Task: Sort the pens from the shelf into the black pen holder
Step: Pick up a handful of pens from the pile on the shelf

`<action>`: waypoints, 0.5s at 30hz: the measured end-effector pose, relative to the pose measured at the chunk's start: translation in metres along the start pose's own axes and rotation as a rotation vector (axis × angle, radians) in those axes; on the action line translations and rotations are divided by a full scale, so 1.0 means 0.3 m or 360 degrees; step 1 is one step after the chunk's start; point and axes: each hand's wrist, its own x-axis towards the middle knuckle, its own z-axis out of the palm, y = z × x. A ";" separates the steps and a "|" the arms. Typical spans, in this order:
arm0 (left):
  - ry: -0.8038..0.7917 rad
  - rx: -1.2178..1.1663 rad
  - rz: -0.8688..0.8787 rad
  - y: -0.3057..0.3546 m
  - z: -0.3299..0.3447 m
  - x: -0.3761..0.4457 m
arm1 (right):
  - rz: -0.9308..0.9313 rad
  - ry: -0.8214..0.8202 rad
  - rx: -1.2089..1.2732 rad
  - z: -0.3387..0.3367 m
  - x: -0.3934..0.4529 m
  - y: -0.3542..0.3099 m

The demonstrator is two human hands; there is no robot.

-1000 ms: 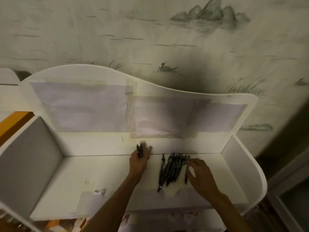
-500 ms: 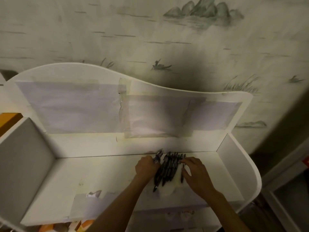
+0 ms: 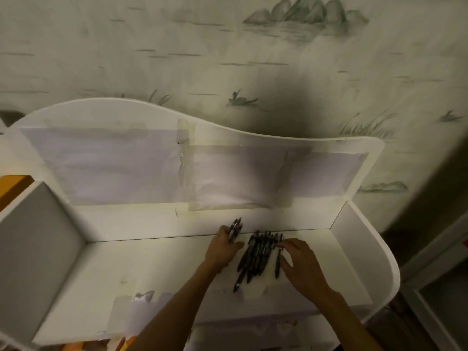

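Several black pens [image 3: 255, 257] lie side by side in a pile on the white shelf [image 3: 141, 272], right of its middle. My left hand [image 3: 222, 249] sits just left of the pile and grips a small bunch of pens [image 3: 235, 229] that stick up past its fingers. Over the pile's right edge, my right hand [image 3: 300, 264] pinches the top of one pen with thumb and forefinger, and a single pen [image 3: 278, 264] lies just under that hand. No black pen holder is in view.
The shelf has a curved white back panel [image 3: 228, 133] with taped paper sheets [image 3: 106, 165], and side walls left [image 3: 33, 239] and right [image 3: 364, 252]. Loose paper [image 3: 131, 317] lies at the front left edge. A patterned wall rises behind.
My left hand went right to the pile, then lifted back slightly with pens in its grip. My right hand stayed at the pile's right edge and now pinches a pen top.
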 end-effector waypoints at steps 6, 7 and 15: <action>-0.0036 0.0113 -0.0097 0.010 0.040 -0.004 | 0.0006 -0.0033 -0.0013 0.004 0.005 -0.011; -0.0040 0.0146 -0.0129 0.006 0.044 -0.003 | 0.0008 -0.0034 -0.0009 0.004 0.004 -0.012; -0.0032 0.0528 -0.0069 0.023 0.042 -0.011 | 0.0048 -0.0064 -0.0011 0.018 -0.009 -0.024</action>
